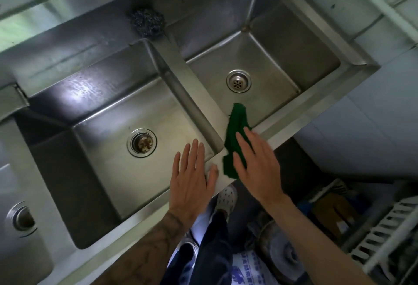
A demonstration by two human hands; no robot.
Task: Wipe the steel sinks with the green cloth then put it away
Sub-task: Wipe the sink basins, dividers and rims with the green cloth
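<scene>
Across the steel sinks' (280,124) front rim, both hands lie flat. Right hand (256,164), fingers spread, presses the green cloth (235,130) where the divider meets the rim, cloth poking out past its fingertips. Left hand (192,178) rests open just beside, gripping nothing.

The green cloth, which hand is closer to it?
Right. The right hand lies flat on the green cloth; the left hand rests beside it on the sink rim.
</scene>
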